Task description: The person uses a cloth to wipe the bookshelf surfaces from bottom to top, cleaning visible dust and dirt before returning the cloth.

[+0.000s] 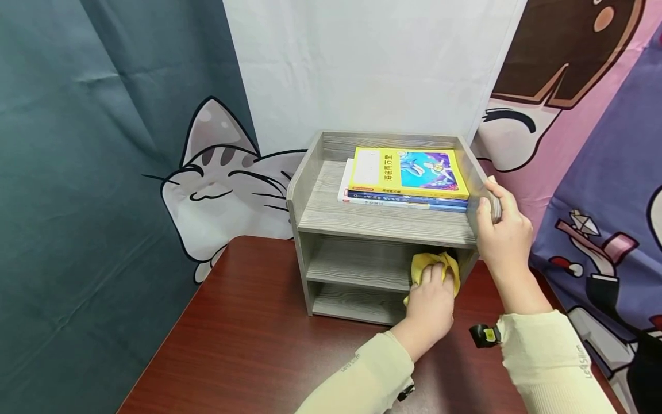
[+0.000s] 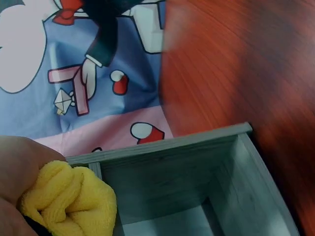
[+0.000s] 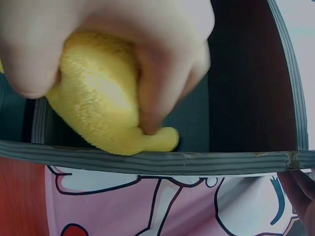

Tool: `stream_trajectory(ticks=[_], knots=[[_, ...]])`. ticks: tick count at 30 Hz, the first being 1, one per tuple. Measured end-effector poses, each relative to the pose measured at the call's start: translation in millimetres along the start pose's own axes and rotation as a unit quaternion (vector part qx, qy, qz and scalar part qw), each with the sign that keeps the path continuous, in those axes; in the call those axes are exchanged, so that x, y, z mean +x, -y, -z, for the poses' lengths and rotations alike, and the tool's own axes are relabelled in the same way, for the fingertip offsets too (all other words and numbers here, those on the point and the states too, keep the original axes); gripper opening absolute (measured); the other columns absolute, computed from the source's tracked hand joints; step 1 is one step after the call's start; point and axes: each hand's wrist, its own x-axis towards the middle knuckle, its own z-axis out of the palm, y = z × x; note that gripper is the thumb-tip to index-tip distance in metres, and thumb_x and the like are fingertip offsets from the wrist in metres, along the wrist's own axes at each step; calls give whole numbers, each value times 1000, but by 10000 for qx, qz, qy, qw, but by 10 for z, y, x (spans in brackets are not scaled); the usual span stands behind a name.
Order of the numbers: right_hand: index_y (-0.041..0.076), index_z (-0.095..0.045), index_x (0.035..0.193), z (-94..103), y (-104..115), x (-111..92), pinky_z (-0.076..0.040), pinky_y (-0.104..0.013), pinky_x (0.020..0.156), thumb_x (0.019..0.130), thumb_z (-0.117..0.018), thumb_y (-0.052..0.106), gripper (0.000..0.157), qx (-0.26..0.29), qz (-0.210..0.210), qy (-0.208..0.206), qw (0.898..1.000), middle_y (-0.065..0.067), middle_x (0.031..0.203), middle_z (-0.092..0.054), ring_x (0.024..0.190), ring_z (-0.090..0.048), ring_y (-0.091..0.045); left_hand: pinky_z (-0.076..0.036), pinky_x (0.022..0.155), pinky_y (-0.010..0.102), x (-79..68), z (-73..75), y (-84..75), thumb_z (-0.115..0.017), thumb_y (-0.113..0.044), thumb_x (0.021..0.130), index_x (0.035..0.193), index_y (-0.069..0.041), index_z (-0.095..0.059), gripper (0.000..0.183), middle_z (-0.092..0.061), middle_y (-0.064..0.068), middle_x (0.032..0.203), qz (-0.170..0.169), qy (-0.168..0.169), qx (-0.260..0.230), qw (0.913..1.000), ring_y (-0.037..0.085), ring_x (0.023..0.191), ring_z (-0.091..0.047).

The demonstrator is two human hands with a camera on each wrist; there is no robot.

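Note:
My left hand (image 1: pixel 430 302) holds a bunched yellow cloth (image 1: pixel 420 265) at the right end of the shelf's middle compartment. In the left wrist view, the fuzzy cloth (image 2: pixel 78 201) bulges out beside the hand, near the shelf's side edge. The right wrist view has the cloth (image 3: pixel 101 93) between thumb and fingers, close to the side panel (image 3: pixel 197 163). My right hand (image 1: pixel 505 230) grips the upper right side panel of the grey wood-grain shelf (image 1: pixel 357 261), thumb on the inner face. Part of the cloth is hidden behind the left fingers.
On the shelf's top board lies a small stack of books, the uppermost a yellow book (image 1: pixel 408 172) with a blue picture. The shelf stands on a reddish-brown table (image 1: pixel 248 339). Printed cartoon curtains (image 1: pixel 584 190) hang behind and beside it.

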Motion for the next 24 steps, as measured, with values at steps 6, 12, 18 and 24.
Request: stream_trajectory(ticks=[6, 12, 18, 24], knots=[[19, -60, 123, 1, 10, 1, -40, -51, 73, 90, -50, 25, 36, -1, -50, -23, 10000, 9, 127, -54, 93, -58, -42, -43, 60, 28, -15, -68, -33, -49, -32, 92, 126, -24, -46, 35, -47, -6, 116, -182, -65, 605, 9980, 14, 113, -40], [19, -61, 123, 10, 16, 8, -42, -51, 78, 90, -51, 24, 36, 11, -25, 38, 10000, 10, 127, -54, 100, -58, -39, -44, 70, 36, -66, -100, -32, -43, -32, 94, 126, -30, -49, 33, -49, -1, 127, -294, 112, 1147, 9929, 22, 120, -40], [19, -61, 123, 18, 19, 16, -42, -51, 77, 90, -51, 24, 35, -52, -63, 20, 10000, 10, 127, -54, 99, -58, -39, -44, 72, 38, -33, -63, -61, -38, -32, 96, 130, -34, -47, 35, -45, 0, 134, -278, 633, 1417, 9875, 25, 124, -36], [19, -61, 123, 18, 39, 14, -42, -51, 77, 89, -51, 23, 35, -84, -75, 28, 9999, 9, 127, -54, 100, -58, -39, -44, 71, 38, -25, -45, -3, -39, -34, 97, 135, -34, -42, 38, -43, 2, 135, -201, 885, 1538, 9839, 26, 125, -35]])
